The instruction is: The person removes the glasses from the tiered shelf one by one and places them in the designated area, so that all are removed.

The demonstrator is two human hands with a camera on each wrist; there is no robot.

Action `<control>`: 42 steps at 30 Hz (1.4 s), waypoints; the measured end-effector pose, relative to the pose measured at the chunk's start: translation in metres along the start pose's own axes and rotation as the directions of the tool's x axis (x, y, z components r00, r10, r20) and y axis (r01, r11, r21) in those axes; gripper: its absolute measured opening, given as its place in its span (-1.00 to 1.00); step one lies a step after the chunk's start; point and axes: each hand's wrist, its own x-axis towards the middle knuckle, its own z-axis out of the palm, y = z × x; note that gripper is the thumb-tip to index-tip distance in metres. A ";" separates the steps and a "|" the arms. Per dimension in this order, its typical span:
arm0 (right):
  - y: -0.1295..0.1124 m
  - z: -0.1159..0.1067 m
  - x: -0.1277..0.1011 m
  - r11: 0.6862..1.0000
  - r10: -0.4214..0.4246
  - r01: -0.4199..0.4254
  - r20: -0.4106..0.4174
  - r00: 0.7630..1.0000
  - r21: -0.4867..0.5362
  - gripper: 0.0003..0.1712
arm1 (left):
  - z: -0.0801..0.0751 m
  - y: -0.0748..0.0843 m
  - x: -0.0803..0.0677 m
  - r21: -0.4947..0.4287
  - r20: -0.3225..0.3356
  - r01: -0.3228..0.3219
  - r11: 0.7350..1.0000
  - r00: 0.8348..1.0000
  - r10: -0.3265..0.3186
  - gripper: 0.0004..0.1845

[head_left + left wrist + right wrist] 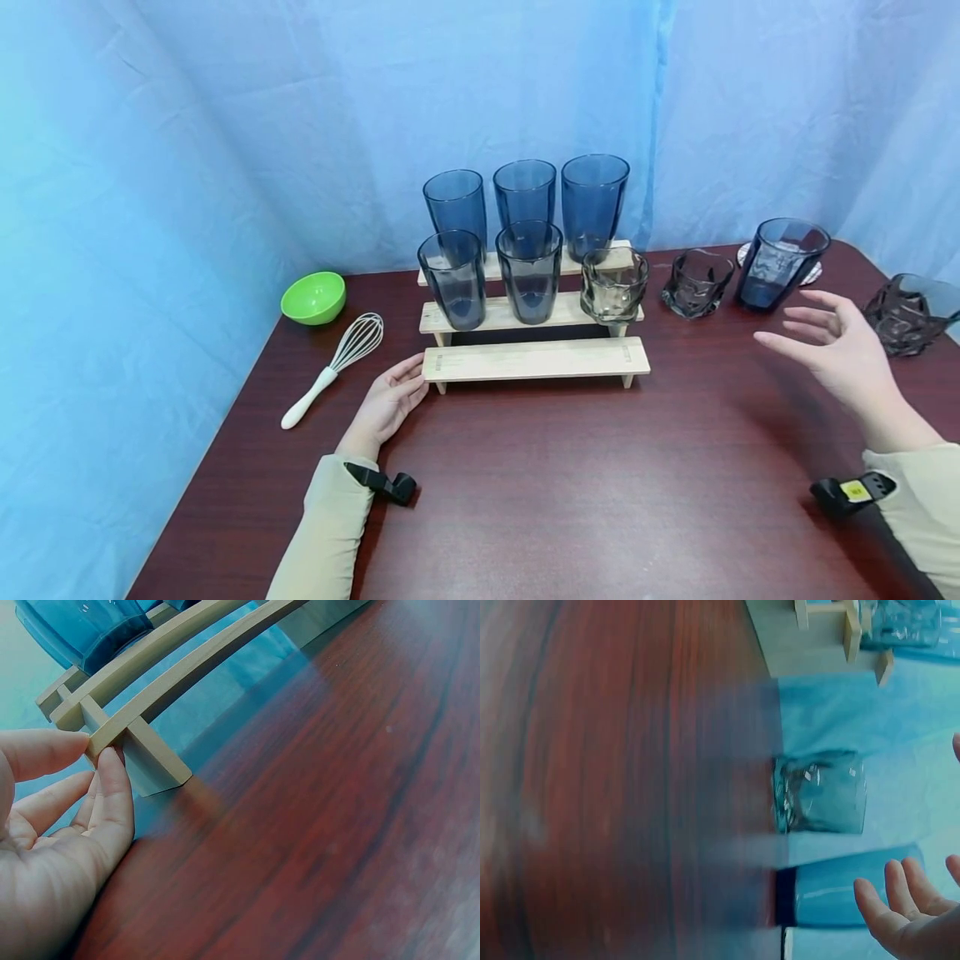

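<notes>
Blue fabric backdrop (225, 125) enclosed a dark red wooden worktop (570, 492) that carried a three-tier wooden step rack (536, 360). Three tall blue tumblers (525, 193) stood on the top tier; two more tall tumblers (491, 277) and a short, faceted clear glass (613, 285) stood on the middle tier, and the lowest tier was bare. The left hand (386, 404) lay at the left end of the lowest tier, its thumb and fingertips (111, 761) touching that corner with the fingers nearly straight, steadying rather than gripping. The right hand (832, 346) hovered above the worktop, fingers spread and relaxed, holding nothing; nearest to it stood a tall blue tumbler (780, 262) on a coaster, with a short faceted dark glass (697, 283) just to its left and a second faceted glass (909, 314) at the right edge. By judgement, the tall tumbler was rigid, smooth-walled and breakable, moderately heavy for its size and prone to tip; it was best taken round the middle of its wall with thumb opposed to fingers, not by the rim. A green bowl (313, 297) and a white-handled whisk (333, 367) lay well apart to the left of the rack.
</notes>
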 end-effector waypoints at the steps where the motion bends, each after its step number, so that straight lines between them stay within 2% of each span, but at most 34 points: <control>1: -0.004 0.001 -0.001 1.000 -0.014 0.013 0.019 1.000 0.009 -0.06 | 0.000 0.000 0.000 0.000 0.000 0.000 1.000 1.000 0.000 -0.41; 4: -0.013 0.005 -0.004 0.999 -0.043 0.041 0.082 0.996 0.020 -0.06 | -0.001 0.000 0.000 -0.003 0.000 -0.001 1.000 1.000 0.001 -0.41; 8: -0.019 0.014 -0.005 0.998 -0.055 0.054 0.124 0.991 0.010 -0.04 | -0.001 0.001 0.000 -0.007 0.000 0.001 1.000 1.000 -0.001 -0.40; 13: -0.026 0.027 -0.006 0.995 -0.094 0.089 0.121 0.988 0.043 -0.04 | -0.001 0.001 0.000 -0.010 0.002 0.004 1.000 1.000 -0.003 -0.40; 20: -0.039 0.046 -0.004 0.994 -0.110 0.109 0.130 0.985 0.019 0.01 | 0.000 0.001 0.000 -0.014 0.008 0.004 1.000 1.000 -0.004 -0.40; 31: -0.061 0.072 0.000 0.987 -0.140 0.126 0.149 0.979 0.100 0.02 | 0.001 0.002 -0.002 -0.003 0.011 0.002 1.000 1.000 -0.002 -0.40; 35: -0.067 0.079 0.003 0.982 -0.148 0.129 0.143 0.979 0.135 0.05 | 0.001 0.002 -0.002 -0.004 0.008 0.004 1.000 1.000 -0.004 -0.40; 42: -0.077 0.090 0.007 0.981 -0.160 0.146 0.112 0.981 0.128 0.09 | 0.001 0.003 -0.001 -0.003 0.010 0.006 1.000 1.000 -0.005 -0.40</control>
